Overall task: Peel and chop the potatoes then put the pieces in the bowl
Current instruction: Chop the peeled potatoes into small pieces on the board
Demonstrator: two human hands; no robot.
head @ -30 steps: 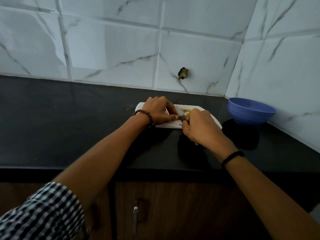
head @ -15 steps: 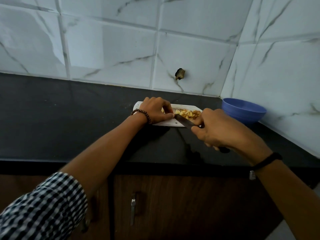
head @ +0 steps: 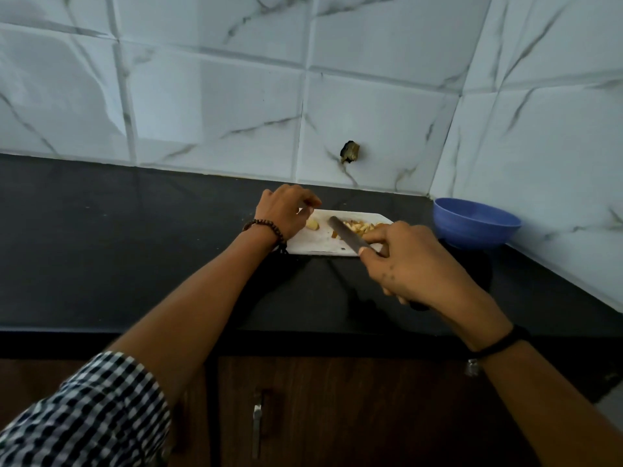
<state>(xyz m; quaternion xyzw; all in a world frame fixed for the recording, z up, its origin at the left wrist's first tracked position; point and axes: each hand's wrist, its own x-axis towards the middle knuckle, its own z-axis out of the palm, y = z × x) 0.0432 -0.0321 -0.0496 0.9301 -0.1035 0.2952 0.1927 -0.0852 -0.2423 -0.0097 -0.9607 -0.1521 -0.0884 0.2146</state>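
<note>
Chopping seems nearly done. The right hand (head: 401, 261) clamps the knife (head: 347, 237), its blade beside the chopped pieces (head: 359, 227) on the cutting board (head: 317, 246). The left hand (head: 286, 210), loosely curled, holds nothing beside the uncut potato chunk (head: 313, 224). Pin that chunk, fingertips tucked, before slicing. The blue bowl (head: 475, 224) waits on the black tabletop (head: 135, 247) by the marble-tiled wall (head: 215, 106).

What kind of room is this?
Probably a home kitchen: a black countertop backed by marble-look wall tiles, a white chopping board with chopped potato pieces on it, and a blue bowl beside it.

Over the board (head: 313, 246), right hand (head: 404, 264) grips knife (head: 347, 239); left hand (head: 283, 210) beside potato chunk (head: 312, 224)
</note>
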